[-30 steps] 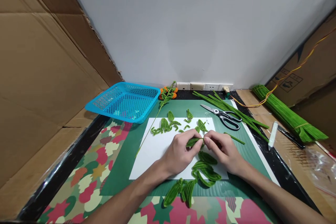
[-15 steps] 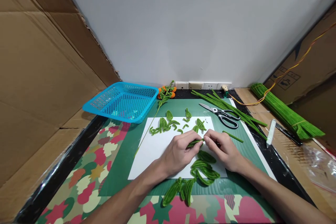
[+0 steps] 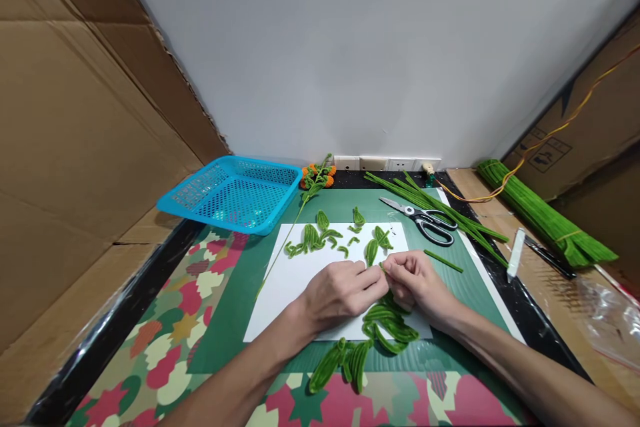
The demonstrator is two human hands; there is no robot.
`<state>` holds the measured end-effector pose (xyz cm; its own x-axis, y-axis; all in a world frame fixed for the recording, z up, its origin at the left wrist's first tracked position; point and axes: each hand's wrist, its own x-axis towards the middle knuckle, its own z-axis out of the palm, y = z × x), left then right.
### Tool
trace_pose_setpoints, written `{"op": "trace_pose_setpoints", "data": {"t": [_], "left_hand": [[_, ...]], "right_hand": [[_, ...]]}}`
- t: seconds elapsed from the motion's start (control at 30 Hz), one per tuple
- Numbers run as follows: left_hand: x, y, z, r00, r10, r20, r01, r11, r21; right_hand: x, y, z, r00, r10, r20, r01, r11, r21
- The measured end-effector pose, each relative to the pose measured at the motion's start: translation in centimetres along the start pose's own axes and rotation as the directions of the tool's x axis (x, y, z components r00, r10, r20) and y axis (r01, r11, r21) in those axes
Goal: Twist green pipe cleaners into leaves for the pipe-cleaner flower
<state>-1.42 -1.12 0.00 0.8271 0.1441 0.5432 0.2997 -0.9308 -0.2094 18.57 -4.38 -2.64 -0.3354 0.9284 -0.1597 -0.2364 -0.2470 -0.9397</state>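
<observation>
My left hand (image 3: pixel 340 290) and right hand (image 3: pixel 413 280) meet over the white paper (image 3: pixel 295 280), each grip pinching the same green pipe-cleaner leaf (image 3: pixel 371 251), scissors (image 3: pixel 425 220) far right.

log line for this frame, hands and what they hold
left hand: pinching green pipe-cleaner leaf | right hand: pinching same leaf | over white paper

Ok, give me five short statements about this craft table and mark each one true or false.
1. Both hands, the left hand and the right hand, meet over the white paper sheet. True.
2. The scissors lie inside the blue basket. False: they lie on the green mat, right of the sheet.
3. The blue basket holds green leaves. False: nothing shows inside it.
4. A bundle of green pipe cleaners lies at the far right. True.
5. Folded pipe-cleaner leaves lie near the person. True.
</observation>
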Motion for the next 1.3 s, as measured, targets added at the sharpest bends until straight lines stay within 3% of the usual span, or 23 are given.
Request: {"op": "trace_pose_setpoints", "data": {"t": [0.07, 0.13, 0.17, 0.23, 0.3, 0.4, 0.47, 0.57, 0.63, 0.77, 0.83, 0.9, 0.97, 1.07, 1.13, 1.23, 1.3], "left_hand": [[0.2, 0.4, 0.0, 1.0, -0.01, 0.015, 0.01, 1.0, -0.004], [0.5, 0.9, 0.1, 0.978, -0.204, 0.051, 0.21, 0.963, -0.168], [0.8, 1.3, 0.1, 0.929, -0.357, 0.097, 0.369, 0.88, -0.3], [1.3, 1.8, 0.1, 0.748, -0.612, 0.256, 0.632, 0.539, -0.557], [1.8, 2.1, 0.1, 0.611, -0.656, 0.443, 0.678, 0.145, -0.721], [2.2, 1.9, 0.1, 0.536, -0.525, 0.662, 0.559, -0.366, -0.743], [2.2, 1.6, 0.1, 0.508, -0.438, 0.741, 0.503, -0.547, -0.669], [2.2, 1.2, 0.1, 0.497, -0.402, 0.769, 0.475, -0.616, -0.629], [2.3, 1.2, 0.0, 0.514, -0.405, 0.756, 0.466, -0.609, -0.642], [2.4, 1.3, -0.2, 0.53, -0.454, 0.716, 0.493, -0.521, -0.696], [2.3, 1.3, -0.3, 0.54, -0.552, 0.635, 0.545, -0.345, -0.764], [2.1, 1.4, -0.4, 0.572, -0.63, 0.526, 0.61, -0.103, -0.786], [1.9, 1.4, -0.4, 0.614, -0.646, 0.453, 0.657, 0.101, -0.747], [1.4, 1.6, -0.2, 0.682, -0.63, 0.372, 0.666, 0.324, -0.672], [1.2, 1.6, 0.0, 0.757, -0.588, 0.286, 0.615, 0.49, -0.618], [0.9, 1.4, 0.4, 0.911, -0.377, 0.17, 0.413, 0.81, -0.417], [0.9, 1.2, 0.5, 0.962, -0.236, 0.138, 0.263, 0.936, -0.234]], "right_hand": [[0.1, -0.2, 0.1, 0.999, 0.049, 0.006, -0.049, 0.998, 0.044], [0.0, -0.9, -0.1, 1.0, 0.004, -0.016, -0.005, 0.997, -0.079], [-0.1, -1.3, -0.2, 0.998, -0.058, -0.031, 0.05, 0.979, -0.197], [-0.4, -2.0, -0.6, 0.979, -0.199, -0.046, 0.161, 0.891, -0.424], [-0.7, -2.5, -1.1, 0.947, -0.322, 0.007, 0.265, 0.768, -0.583], [-1.0, -2.4, -1.8, 0.879, -0.448, 0.163, 0.414, 0.549, -0.727], [-1.0, -2.1, -2.2, 0.83, -0.497, 0.254, 0.483, 0.413, -0.772], [-1.0, -1.9, -2.6, 0.791, -0.525, 0.314, 0.52, 0.308, -0.796], [-0.9, -2.0, -2.6, 0.802, -0.514, 0.304, 0.512, 0.331, -0.792], [-0.9, -2.4, -2.3, 0.866, -0.45, 0.219, 0.444, 0.489, -0.751], [-0.8, -2.4, -2.0, 0.891, -0.415, 0.184, 0.409, 0.557, -0.723], [-0.8, -2.3, -1.7, 0.905, -0.393, 0.162, 0.387, 0.602, -0.699], [-0.8, -2.1, -1.3, 0.913, -0.384, 0.139, 0.37, 0.631, -0.682], [-0.8, -1.9, -0.9, 0.921, -0.378, 0.095, 0.344, 0.675, -0.653], [-0.9, -1.7, -0.7, 0.931, -0.361, 0.06, 0.32, 0.722, -0.613], [-0.8, -1.4, -0.7, 0.944, -0.33, 0.024, 0.287, 0.78, -0.556], [-0.8, -1.3, -0.8, 0.947, -0.322, 0.02, 0.281, 0.794, -0.538]]}}
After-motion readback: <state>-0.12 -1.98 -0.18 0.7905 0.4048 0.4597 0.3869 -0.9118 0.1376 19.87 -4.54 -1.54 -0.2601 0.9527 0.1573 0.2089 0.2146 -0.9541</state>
